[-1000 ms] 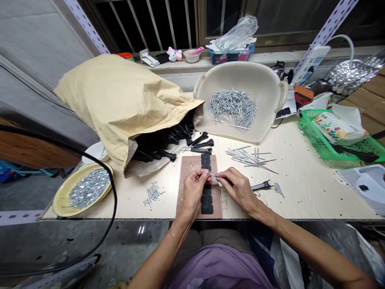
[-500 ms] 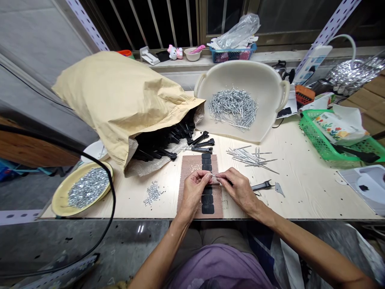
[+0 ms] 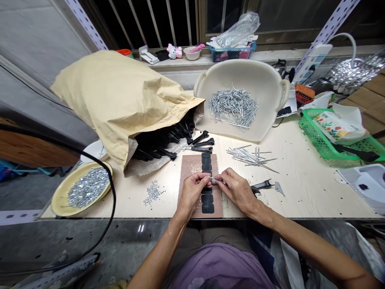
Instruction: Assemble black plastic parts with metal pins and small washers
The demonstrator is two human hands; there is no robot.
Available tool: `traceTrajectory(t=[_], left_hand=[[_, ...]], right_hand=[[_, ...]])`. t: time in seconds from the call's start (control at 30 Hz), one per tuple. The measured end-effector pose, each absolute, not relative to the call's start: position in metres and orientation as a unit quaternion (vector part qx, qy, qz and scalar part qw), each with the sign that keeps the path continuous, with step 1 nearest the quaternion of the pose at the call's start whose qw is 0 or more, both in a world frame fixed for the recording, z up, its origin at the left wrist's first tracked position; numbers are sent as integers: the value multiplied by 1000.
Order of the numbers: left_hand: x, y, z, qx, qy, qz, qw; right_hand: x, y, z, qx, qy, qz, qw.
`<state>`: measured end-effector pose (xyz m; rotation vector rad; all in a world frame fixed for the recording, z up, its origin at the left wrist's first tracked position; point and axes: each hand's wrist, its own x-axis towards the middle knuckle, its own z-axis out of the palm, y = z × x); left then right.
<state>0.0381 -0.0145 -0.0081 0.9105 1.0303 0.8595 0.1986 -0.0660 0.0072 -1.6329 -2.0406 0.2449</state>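
Our left hand (image 3: 192, 189) and right hand (image 3: 237, 188) meet fingertip to fingertip above the brown pad (image 3: 188, 164) at the near edge of the counter (image 3: 300, 188). Both are pinched on a thin metal pin (image 3: 213, 180) held between them. Loose pins (image 3: 249, 156) lie just beyond, and a black clip (image 3: 262, 185) lies beside our right hand.

Bare table (image 3: 300, 192) lies open at the frame's lower right, while loose nails (image 3: 251, 156) at centre, the paper sack (image 3: 120, 100) at upper left and the green basket (image 3: 314, 138) at right block passage.
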Motion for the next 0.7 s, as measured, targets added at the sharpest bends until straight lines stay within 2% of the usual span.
traceTrajectory(t=[0.17,0.4,0.6,0.7], left_hand=[[34,-15,-5,439,475,386,657],[27,-12,-6,464,482,380,639],[25,-12,-7,397,461,389,692],[23,-11,-5,400,464,398,683]], right_hand=[[198,-65,7,-600,-762,61,237],[196,-57,3,-585,-728,206,293],[190,-57,4,-583,-763,113,256],[189,-56,4,-572,-766,123,267]])
